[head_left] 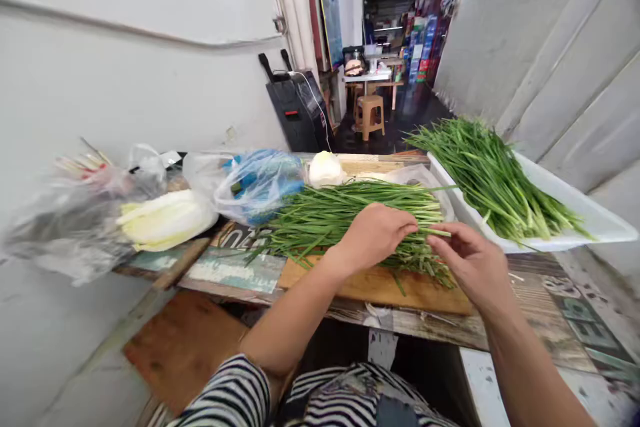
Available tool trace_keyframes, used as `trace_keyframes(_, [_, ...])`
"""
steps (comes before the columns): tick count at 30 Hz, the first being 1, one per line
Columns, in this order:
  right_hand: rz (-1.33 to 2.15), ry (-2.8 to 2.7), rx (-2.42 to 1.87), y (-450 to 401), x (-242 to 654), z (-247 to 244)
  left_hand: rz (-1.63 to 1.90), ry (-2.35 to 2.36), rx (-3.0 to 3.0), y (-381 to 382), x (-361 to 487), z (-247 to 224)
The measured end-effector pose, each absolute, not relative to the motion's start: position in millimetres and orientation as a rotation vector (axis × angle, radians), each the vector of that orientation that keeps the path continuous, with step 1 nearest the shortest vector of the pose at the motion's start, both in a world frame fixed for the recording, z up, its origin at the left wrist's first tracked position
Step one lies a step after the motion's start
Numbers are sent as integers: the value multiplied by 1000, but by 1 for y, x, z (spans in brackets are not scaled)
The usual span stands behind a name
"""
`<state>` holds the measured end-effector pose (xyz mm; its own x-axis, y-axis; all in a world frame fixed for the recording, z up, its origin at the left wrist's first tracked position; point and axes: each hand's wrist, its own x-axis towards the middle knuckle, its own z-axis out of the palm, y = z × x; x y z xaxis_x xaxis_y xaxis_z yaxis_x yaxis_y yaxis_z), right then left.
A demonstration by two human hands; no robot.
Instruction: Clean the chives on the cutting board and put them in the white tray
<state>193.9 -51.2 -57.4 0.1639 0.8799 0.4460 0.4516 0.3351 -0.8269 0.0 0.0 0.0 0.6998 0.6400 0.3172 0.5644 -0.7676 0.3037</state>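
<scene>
Heap of long, thin green stalks with pale ends [325,213] on a flat brown wooden board [360,288]. One pale green stalk [436,232] above the heap's pale ends, pinched in left hand [376,232]. Right hand [473,263] at its tip, finger and thumb curled; cannot tell if gripping. Right: white plastic tray [607,225], more green stalks [495,180] inside. Left: blue plastic bag [270,180], then pale yellow-white oblong cabbage [167,219].
</scene>
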Motion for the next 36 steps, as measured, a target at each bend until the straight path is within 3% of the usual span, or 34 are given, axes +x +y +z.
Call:
trace_keyframes(4, [348,-1662,-1200,-43,190,-55,617,900,2812,2,-3,2])
trace_keyframes(11, [-135,-1815,-1428,-44,208,-62,386,1136,2855,8,-7,-2])
trace_keyframes(15, [-354,-1971,-1343,-52,199,-50,425,979,2829,9,-8,-8])
trace_keyframes(19, [21,-1936,-1201,-57,186,-45,544,852,2745,3,-14,-8])
trace_keyframes(23, [683,-1378,-1227,-53,177,-56,741,832,2745,-6,-17,-12])
trace_keyframes(25, [818,-1135,-1214,-47,179,-60,775,916,2796,-9,-16,-15])
trace_keyframes(30, [481,-1219,-1414,-35,195,-44,813,1051,2762,-7,-18,-21])
trace_keyframes(36, [240,-1868,-1120,-34,195,-27,890,940,2667,-4,-21,-25])
